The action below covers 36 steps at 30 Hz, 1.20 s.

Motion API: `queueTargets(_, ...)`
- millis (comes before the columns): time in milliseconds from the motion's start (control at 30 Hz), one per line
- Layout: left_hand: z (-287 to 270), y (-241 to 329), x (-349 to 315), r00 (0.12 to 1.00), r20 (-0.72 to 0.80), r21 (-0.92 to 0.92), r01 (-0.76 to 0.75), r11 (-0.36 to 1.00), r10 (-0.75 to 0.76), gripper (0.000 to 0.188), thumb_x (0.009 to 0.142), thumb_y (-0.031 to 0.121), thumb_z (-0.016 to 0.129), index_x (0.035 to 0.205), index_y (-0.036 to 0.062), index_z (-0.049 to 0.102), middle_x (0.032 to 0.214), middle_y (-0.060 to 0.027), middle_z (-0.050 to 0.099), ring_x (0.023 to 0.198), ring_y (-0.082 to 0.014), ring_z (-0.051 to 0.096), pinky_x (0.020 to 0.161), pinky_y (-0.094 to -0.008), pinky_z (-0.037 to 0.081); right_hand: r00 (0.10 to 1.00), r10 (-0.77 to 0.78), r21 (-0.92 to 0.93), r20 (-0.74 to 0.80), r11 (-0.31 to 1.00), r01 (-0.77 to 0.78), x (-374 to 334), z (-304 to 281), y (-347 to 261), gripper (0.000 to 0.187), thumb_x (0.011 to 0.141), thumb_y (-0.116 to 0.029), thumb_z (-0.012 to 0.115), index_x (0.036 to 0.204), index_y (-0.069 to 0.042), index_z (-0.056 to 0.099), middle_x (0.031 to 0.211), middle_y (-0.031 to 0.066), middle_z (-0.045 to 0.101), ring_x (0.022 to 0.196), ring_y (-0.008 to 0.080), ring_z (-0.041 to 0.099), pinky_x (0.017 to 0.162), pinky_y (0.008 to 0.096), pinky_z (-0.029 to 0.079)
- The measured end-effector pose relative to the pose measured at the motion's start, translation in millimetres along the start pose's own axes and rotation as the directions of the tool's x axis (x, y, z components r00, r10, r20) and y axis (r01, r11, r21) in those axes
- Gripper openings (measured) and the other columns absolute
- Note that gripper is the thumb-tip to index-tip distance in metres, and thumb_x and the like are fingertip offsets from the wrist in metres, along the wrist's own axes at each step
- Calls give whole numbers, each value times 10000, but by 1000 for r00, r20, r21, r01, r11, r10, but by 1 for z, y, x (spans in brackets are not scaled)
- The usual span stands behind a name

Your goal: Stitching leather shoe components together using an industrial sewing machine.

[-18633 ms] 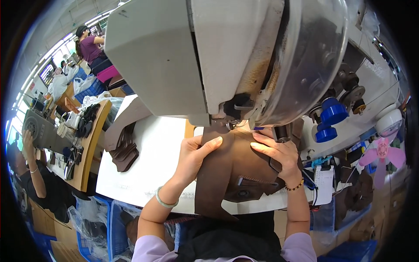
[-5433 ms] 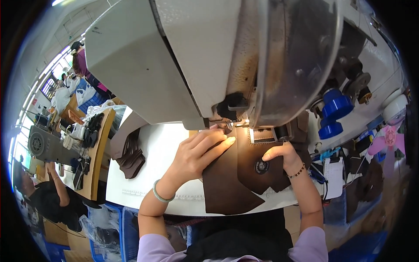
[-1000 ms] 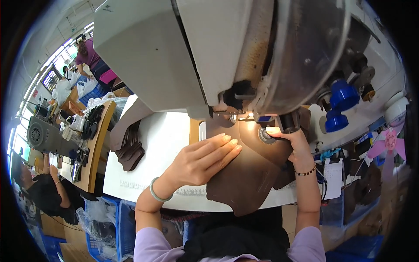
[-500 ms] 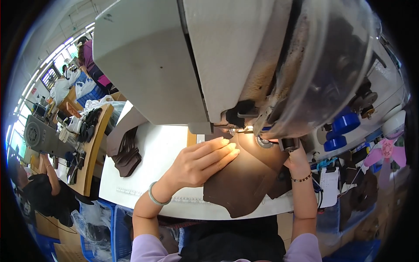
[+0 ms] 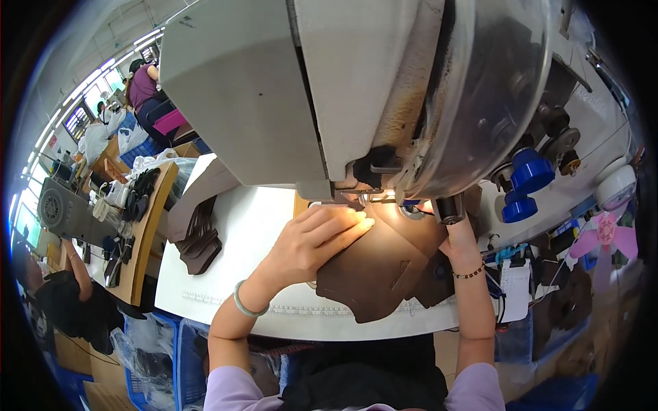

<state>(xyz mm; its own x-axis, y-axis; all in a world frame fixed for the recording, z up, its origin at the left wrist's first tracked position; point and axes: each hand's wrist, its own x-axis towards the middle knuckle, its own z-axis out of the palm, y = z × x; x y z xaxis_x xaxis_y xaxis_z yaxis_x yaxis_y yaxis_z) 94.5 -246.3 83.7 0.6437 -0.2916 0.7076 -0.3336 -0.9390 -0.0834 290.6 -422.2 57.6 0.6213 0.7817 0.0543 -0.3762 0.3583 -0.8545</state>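
Note:
A brown, leather-like cut piece (image 5: 363, 284) lies under the sewing head of a large grey sewing machine (image 5: 240, 103), lit by its lamp. My left hand (image 5: 308, 241) rests on the piece's left part, its fingers stretched out toward the stitching spot. On the far right side of the piece is my right hand (image 5: 460, 240), its fingers largely hidden behind the machine's parts and the brown material. Between the hands, a small toothed metal wheel (image 5: 412, 212) sits against the piece. A slit-like mark shows on the piece's right half.
Several brown cut pieces (image 5: 199, 240) lie overlapped on the white machine table (image 5: 253, 226), at left. A ruler strip (image 5: 288, 312) runs along its front edge. Blue thread-tension knobs (image 5: 532, 171) and a pink fan (image 5: 606, 233) are at right. Co-workers are at the left.
The brown piece has moved toward the machine and turned a little, its lower tip now farther from me. My hands follow it slightly. The whole view has shifted a little.

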Motion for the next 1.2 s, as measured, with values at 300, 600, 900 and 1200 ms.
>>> queueTargets(300,7,-5,-11,991,-20,-152,128,980,-133,409,689,174,659,1091,166,736,1085,-52,609,1070,-261,557,925,-380,460,999,-14,-41,-30,999,12,-7,2,8,625,815,-29,692,1361,-135,406,1220,40,488,1122,173,531,918,346,503)
queueTargets(600,11,-19,-14,953,31,-445,282,850,-300,464,600,180,789,1061,221,759,1159,-62,611,1152,-275,528,1032,-418,402,983,-163,2,-81,987,164,-25,23,16,299,865,-45,642,1157,-45,575,1071,35,623,1001,141,601,892,303,494)
queueTargets(900,12,-32,-16,938,106,-544,332,770,-329,480,562,186,806,1039,185,752,1256,-85,572,1226,-306,445,1051,-454,364,975,-195,44,-110,979,200,-30,26,29,284,902,-60,613,1168,13,550,1051,98,657,931,158,656,828,307,540)
queueTargets(1200,-2,-39,-10,900,282,-694,431,577,-333,428,638,138,745,1066,135,734,1232,-118,592,1172,-308,520,1023,-423,409,963,-224,49,-148,971,233,-37,31,33,276,932,-49,577,1197,9,526,1099,92,634,960,161,647,837,310,541)
